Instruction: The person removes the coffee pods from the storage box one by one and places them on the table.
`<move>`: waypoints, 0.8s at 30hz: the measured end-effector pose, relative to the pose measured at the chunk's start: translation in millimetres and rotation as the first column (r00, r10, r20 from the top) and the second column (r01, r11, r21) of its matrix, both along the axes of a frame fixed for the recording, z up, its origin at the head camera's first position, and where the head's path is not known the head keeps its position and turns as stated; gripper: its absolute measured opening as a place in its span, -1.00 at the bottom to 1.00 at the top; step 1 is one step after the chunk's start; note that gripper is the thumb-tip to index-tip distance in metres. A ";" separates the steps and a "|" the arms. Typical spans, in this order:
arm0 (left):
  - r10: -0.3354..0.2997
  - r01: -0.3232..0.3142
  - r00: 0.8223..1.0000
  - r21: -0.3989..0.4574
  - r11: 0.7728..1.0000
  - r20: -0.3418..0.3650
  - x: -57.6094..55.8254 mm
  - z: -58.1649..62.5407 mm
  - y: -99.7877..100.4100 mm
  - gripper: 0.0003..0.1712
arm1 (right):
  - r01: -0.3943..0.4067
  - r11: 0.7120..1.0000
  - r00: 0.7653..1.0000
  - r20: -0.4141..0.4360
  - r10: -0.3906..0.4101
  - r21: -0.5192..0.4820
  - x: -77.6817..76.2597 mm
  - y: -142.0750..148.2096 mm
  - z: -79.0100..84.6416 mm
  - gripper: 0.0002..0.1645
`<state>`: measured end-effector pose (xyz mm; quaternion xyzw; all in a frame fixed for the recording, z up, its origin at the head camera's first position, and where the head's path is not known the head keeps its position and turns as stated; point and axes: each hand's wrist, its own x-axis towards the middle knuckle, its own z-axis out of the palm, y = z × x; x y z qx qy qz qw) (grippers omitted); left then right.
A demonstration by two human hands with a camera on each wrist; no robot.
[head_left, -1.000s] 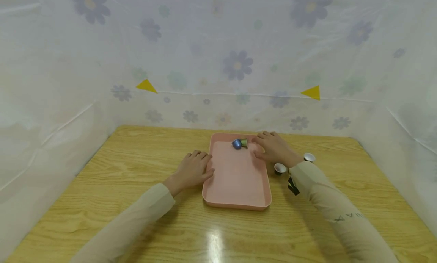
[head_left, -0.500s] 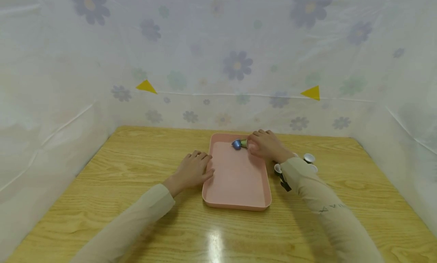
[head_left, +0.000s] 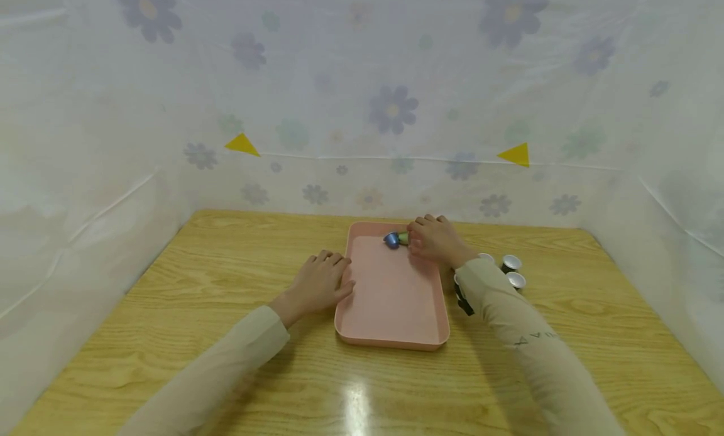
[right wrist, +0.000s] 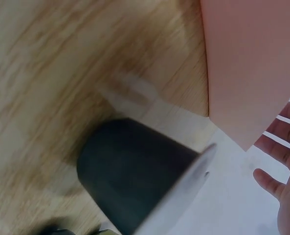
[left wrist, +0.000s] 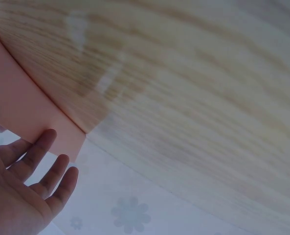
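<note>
A pink tray [head_left: 390, 298] lies on the table. Over its left rim sits my left hand [head_left: 317, 282]; the left wrist view shows its fingers [left wrist: 47, 139] along the outer wall, with the thumb partly hidden past the rim. My right hand [head_left: 435, 241] reaches over the tray's right side, its thumb and fingertips at the green coffee capsule [head_left: 403, 238]. Fingers hide the lid end of that capsule, so a grip on it cannot be made out. Against the green capsule, a blue coffee capsule [head_left: 392, 239] lies in the tray's far end.
Right of the tray stand several dark coffee capsules with pale lids, among them a near one [head_left: 515, 280] and a farther one [head_left: 511, 264]; the right sleeve partly covers others. One dark capsule [right wrist: 135, 171] looms large in the right wrist view. Wooden table, patterned curtain behind.
My right hand has moved left to the green capsule, narrowing the gap between thumb and fingers. More capsules show beside the sleeve. Left hand, tray and both capsules inside have stayed put.
</note>
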<state>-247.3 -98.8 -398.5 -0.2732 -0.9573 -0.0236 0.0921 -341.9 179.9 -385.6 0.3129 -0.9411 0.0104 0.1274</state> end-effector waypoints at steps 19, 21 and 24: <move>0.000 0.000 1.000 -0.009 1.000 -0.003 -0.3 -0.2 -0.1 -0.42 | 0.055 0.994 0.998 0.031 -0.058 0.092 -2.1 -9.0 -5.1 -0.61; 0.000 0.000 1.000 -0.011 1.000 -0.005 -0.2 -0.3 0.0 -0.42 | 0.061 0.994 0.997 0.039 -0.065 0.095 -2.5 -9.7 -6.4 -0.58; 0.000 0.000 1.000 -0.012 1.000 -0.005 -0.1 -0.2 0.0 -0.42 | 0.069 0.993 0.996 0.046 -0.074 0.101 -2.3 -10.7 -7.2 -0.54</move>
